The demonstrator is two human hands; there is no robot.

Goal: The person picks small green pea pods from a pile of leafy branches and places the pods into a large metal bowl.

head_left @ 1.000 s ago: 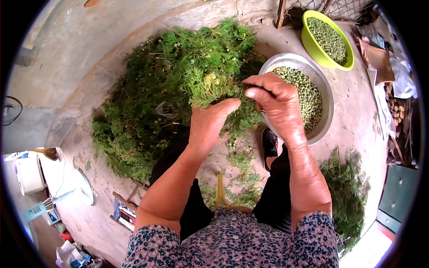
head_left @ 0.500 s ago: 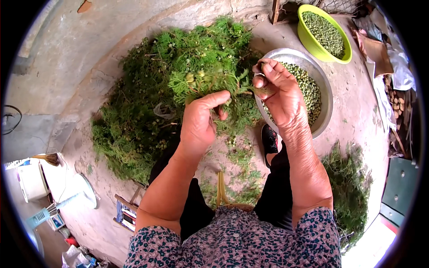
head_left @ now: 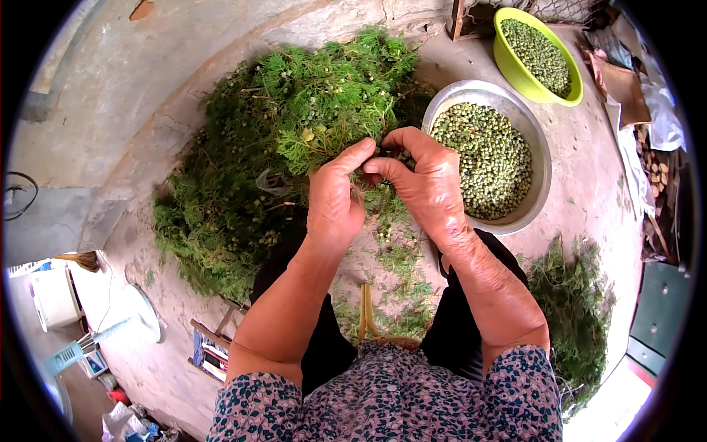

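My left hand (head_left: pixel 335 195) is closed on the stem end of a green evergreen sprig (head_left: pixel 300 146), whose flat leafy tips and pale green seed cones show beyond the thumb. Touching it from the right, my right hand (head_left: pixel 427 184) has thumb and forefinger bent together at the stem; whatever lies between those fingertips is hidden. Behind the hands rises a big heap of cut evergreen branches (head_left: pixel 221 221). To the right of my right hand stands a round metal basin (head_left: pixel 543 158), well filled with small green cones (head_left: pixel 482 162).
A lime-green tub (head_left: pixel 507 66) with more cones sits behind the basin. Another pile of sprigs (head_left: pixel 567 317) lies to the right of my leg. A small folding stool (head_left: pixel 210 346) and a white fan (head_left: pixel 140 317) are at left. Loose bits litter the floor between my feet.
My right hand has come from over the metal basin left and down to the sprig at my left hand, uncovering the cones. The left hand still holds the sprig.
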